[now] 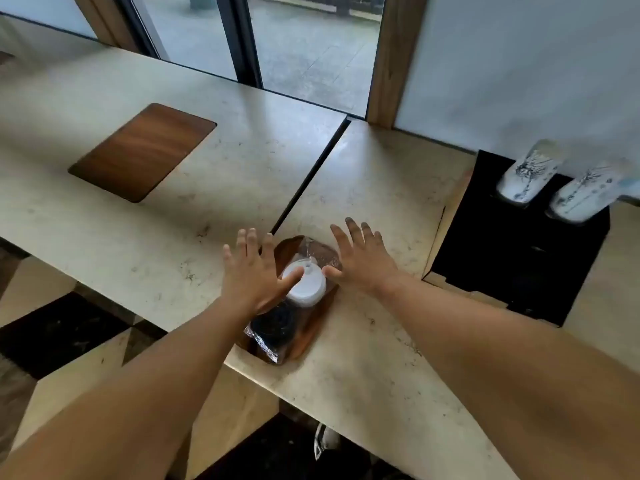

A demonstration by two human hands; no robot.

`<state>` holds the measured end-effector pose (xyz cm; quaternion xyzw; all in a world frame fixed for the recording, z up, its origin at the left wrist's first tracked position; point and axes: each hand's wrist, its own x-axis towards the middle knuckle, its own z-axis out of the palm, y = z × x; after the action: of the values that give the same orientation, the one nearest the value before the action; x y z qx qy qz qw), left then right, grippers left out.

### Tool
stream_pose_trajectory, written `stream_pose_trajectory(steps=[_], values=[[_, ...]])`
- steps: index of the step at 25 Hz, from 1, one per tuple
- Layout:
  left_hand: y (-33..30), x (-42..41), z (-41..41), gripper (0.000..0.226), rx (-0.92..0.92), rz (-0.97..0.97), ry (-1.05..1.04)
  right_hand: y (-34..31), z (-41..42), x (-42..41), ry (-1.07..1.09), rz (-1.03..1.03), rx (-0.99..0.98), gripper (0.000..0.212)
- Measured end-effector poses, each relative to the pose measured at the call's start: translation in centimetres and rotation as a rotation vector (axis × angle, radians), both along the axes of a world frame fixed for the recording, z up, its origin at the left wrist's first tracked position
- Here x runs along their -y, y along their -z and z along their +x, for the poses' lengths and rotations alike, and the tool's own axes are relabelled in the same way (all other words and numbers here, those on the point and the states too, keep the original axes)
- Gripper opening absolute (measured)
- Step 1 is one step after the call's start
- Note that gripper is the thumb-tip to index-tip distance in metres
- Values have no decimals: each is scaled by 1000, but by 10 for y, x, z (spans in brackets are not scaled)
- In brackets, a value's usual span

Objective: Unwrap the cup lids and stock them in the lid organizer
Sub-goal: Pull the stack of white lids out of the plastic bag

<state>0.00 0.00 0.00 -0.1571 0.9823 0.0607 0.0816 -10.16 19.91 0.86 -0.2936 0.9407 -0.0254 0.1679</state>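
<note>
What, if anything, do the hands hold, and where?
Nothing is gripped. Left hand and right hand are spread open either side of the wrapped white lids; thumbs near or touching it.

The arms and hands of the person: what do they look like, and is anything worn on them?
Both forearms are bare along all of their visible length; no sleeve shows. The left hand and the right hand wear no gloves. I see no watch, bracelet or ring on either wrist or hand, though the picture is a little soft, so a thin ring could be missed. No markings show.
</note>
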Motion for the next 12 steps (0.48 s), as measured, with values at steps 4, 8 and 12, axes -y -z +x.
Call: stream_pose_trajectory(steps=[4, 8, 12], values=[[32, -13, 2, 117, 36, 52, 11, 27, -2, 6, 90, -40, 68, 79], [53, -32, -7, 120, 21, 98, 24, 43, -8, 7, 154, -124, 95, 63], [67, -46, -12, 116, 25, 114, 13, 53, -8, 6, 201, -166, 149, 57]])
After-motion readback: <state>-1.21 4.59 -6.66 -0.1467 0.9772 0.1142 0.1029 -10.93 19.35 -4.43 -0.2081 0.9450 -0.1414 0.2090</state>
